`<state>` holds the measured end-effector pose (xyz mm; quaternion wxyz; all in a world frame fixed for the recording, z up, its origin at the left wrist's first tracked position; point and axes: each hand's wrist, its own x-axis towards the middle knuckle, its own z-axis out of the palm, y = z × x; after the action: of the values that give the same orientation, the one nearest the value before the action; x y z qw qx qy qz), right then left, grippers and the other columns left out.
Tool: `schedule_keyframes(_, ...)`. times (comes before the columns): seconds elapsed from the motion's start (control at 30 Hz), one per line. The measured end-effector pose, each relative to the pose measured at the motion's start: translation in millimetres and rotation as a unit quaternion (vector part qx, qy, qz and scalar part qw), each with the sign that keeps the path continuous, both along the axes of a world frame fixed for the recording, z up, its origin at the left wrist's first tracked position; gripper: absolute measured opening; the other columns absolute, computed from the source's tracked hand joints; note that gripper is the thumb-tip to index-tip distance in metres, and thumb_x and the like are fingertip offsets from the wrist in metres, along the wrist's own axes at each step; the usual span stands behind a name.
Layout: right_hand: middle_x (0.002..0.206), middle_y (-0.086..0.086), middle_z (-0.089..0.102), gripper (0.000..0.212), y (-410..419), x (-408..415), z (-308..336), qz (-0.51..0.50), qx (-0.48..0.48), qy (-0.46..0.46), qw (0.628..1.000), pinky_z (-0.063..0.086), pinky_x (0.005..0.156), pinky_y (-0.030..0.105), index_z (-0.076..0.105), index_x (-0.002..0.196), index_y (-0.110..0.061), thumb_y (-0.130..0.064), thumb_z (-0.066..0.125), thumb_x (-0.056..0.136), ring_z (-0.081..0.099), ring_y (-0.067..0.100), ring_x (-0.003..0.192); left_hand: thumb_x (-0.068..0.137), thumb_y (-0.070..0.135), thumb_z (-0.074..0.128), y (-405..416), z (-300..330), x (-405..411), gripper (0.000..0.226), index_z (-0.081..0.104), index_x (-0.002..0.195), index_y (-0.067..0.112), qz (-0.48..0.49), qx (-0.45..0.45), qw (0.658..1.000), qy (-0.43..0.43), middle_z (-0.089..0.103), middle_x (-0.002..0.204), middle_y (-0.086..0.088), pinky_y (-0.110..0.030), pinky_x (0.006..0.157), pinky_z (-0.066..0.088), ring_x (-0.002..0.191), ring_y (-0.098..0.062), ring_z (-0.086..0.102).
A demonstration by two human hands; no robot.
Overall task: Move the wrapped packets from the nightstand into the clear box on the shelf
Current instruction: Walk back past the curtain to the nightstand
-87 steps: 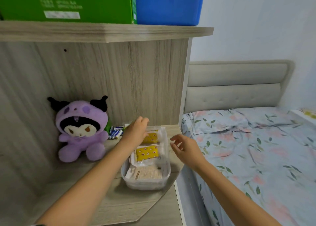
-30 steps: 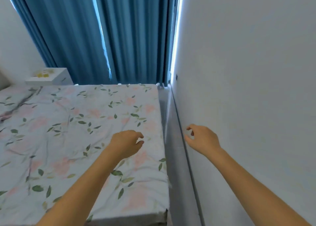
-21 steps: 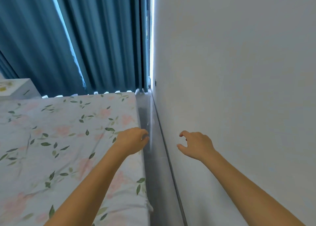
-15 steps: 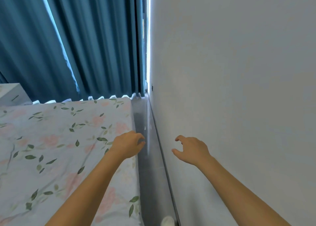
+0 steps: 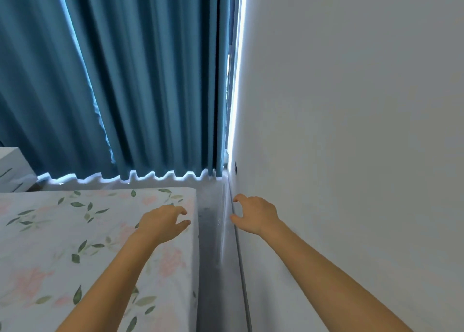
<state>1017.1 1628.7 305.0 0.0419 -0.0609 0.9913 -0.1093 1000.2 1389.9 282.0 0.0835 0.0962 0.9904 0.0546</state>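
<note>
The wrapped packets and clear box, seen earlier on the shelf, lay out of view as the pleated blue curtain point(image 5: 140, 80), smooth white wall point(image 5: 351, 106) and floral-sheeted bed point(image 5: 62, 231) filled the frame, with the left hand point(image 5: 160, 223) and right hand point(image 5: 258, 213) both loosely curled, empty.

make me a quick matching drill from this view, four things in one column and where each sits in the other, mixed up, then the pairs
Things:
1. curtain
2. bed
3. white drawer unit
4. wall

Places:
A. far left edge, beyond the bed
B. right side, beside the right hand
C. across the back, upper left
D. lower left, under the left hand

Pairs: 1-C, 2-D, 3-A, 4-B
</note>
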Motion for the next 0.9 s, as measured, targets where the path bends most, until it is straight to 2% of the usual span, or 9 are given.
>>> schedule_keyframes(0.23,0.118,0.001,0.062,0.051,14,-145,1,-0.015,-0.013,-0.028,0.999,0.052,0.082,0.033,0.043,0.135,-0.025,-0.044,0.051,0.088,0.058,0.022,0.107,0.096,0.055,0.032,-5,-3,-140,0.043,0.057,0.122,0.032,0.033,0.019,0.999,0.004,0.062,0.123,0.005,-0.034,0.085,0.048,0.111,-0.02,0.059)
schedule_keyframes(0.37,0.12,0.001,0.061,0.047,16,-237,-11,-0.021,-0.02,-0.042,0.999,0.049,0.082,0.031,0.051,0.132,-0.021,-0.038,0.052,0.088,0.058,0.021,0.109,0.096,0.054,0.037,-5,-15,-220,0.041,0.056,0.124,0.031,0.041,0.037,0.998,-0.008,0.063,0.121,0.007,-0.035,0.09,0.049,0.111,-0.018,0.059)
schedule_keyframes(0.53,0.119,0.0,0.062,0.042,16,-371,-25,-0.015,-0.023,-0.038,0.999,0.049,0.082,0.031,0.055,0.128,-0.022,-0.036,0.054,0.088,0.058,0.02,0.11,0.096,0.052,0.038,-2,-22,-347,0.039,0.058,0.122,0.031,0.041,0.049,0.998,-0.011,0.063,0.121,0.009,-0.033,0.087,0.046,0.111,-0.016,0.059)
schedule_keyframes(0.63,0.112,0.0,0.064,0.035,15,-463,-29,-0.008,-0.025,-0.033,0.999,0.049,0.08,0.03,0.06,0.12,-0.021,-0.035,0.054,0.088,0.06,0.02,0.105,0.097,0.05,0.037,3,-23,-435,0.037,0.059,0.118,0.031,0.041,0.044,0.998,0.006,0.064,0.116,0.009,-0.038,0.095,0.04,0.107,-0.014,0.059)
schedule_keyframes(0.8,0.113,-0.002,0.064,0.038,12,-601,-24,-0.011,-0.032,-0.046,0.998,0.05,0.083,0.03,0.057,0.123,-0.025,-0.033,0.054,0.086,0.061,0.02,0.103,0.097,0.052,0.034,12,-6,-564,0.038,0.06,0.117,0.034,0.064,0.057,0.996,0.022,0.062,0.116,0.011,-0.03,0.082,0.036,0.108,-0.014,0.058)
schedule_keyframes(0.9,0.114,-0.003,0.063,0.037,7,-659,-19,-0.008,-0.03,-0.047,0.998,0.051,0.083,0.031,0.057,0.122,-0.025,-0.033,0.053,0.086,0.06,0.019,0.103,0.096,0.053,0.036,13,5,-625,0.037,0.06,0.116,0.033,0.062,0.07,0.996,0.011,0.062,0.112,0.01,-0.03,0.082,0.045,0.103,-0.015,0.059)
